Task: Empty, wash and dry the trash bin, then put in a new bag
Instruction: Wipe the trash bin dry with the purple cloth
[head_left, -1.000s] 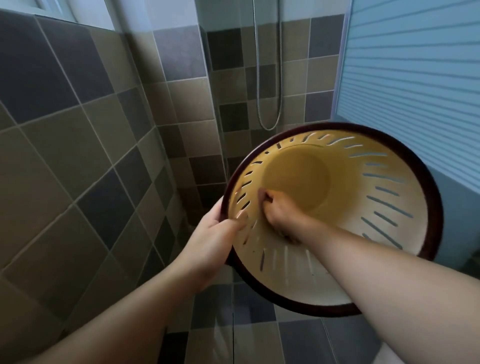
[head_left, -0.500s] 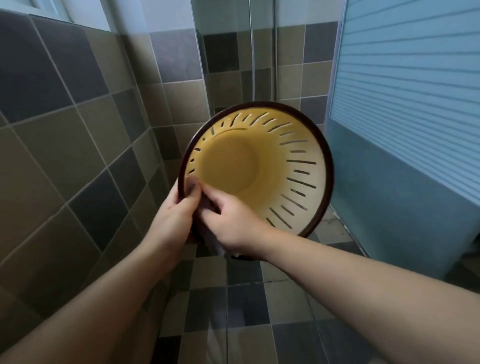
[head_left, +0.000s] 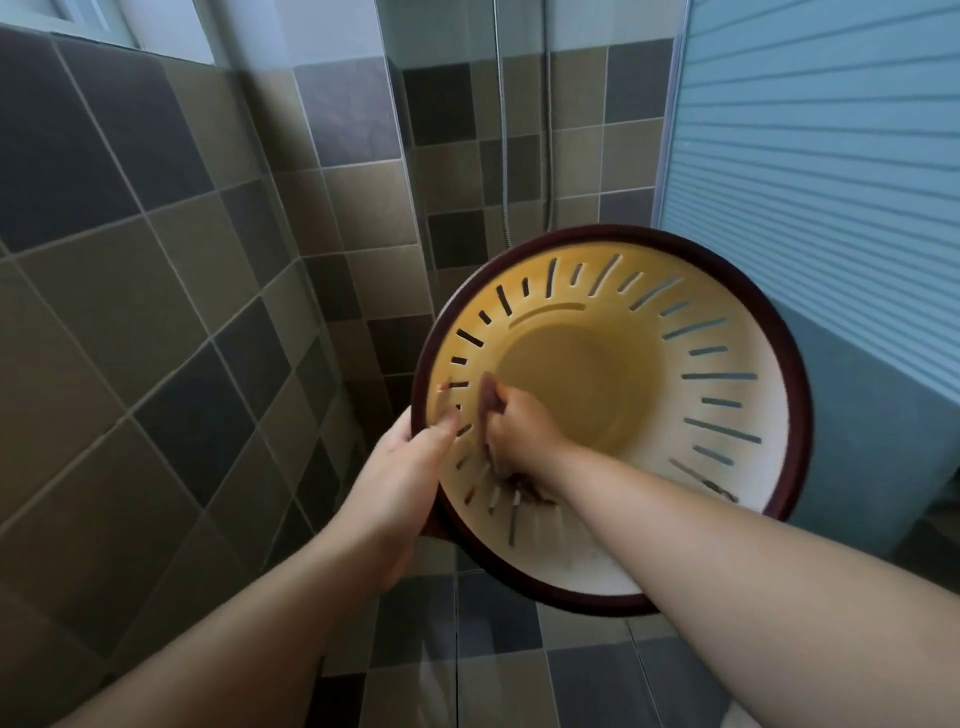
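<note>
Tiled bathroom corner, brown and grey squares; shower hose (head_left: 501, 130) on far wall, blue ribbed panel (head_left: 810, 156) at right. Head view: yellow slotted trash bin (head_left: 727, 332) held in the air, mouth toward camera. Left hand (head_left: 400, 478) grips its dark rim. Right hand (head_left: 519, 431), inside, fingers clenched around a dark cloth (head_left: 488, 400) against the inner wall.

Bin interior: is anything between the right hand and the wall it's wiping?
Only the dark cloth that the right hand grips. The bin is otherwise empty inside; the left hand holds its rim.
</note>
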